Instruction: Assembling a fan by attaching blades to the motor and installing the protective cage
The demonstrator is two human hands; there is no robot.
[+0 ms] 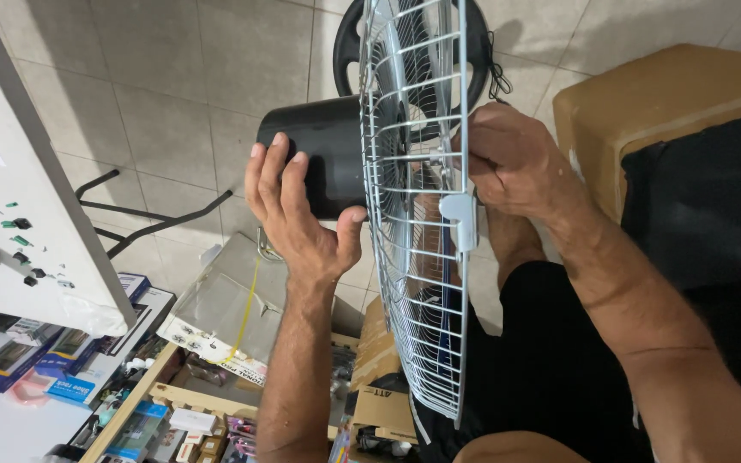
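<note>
Fan: the fan (413, 197) sits sideways above my lap, its black motor housing (319, 154) pointing left.
Done: wire grille (413, 257) is on, grey clip (460, 219) seated at its rim.
Left: I can't tell whether the rim is fastened all round.
Left hand (298, 214): palm cupped, fingers wrapped against the housing.
Right hand (512, 159): fingers curled tight over the grille rim, just above the clip.

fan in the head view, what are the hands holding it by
The left hand grips the fan's black motor housing; the right hand holds the white wire grille near its hub.
</note>
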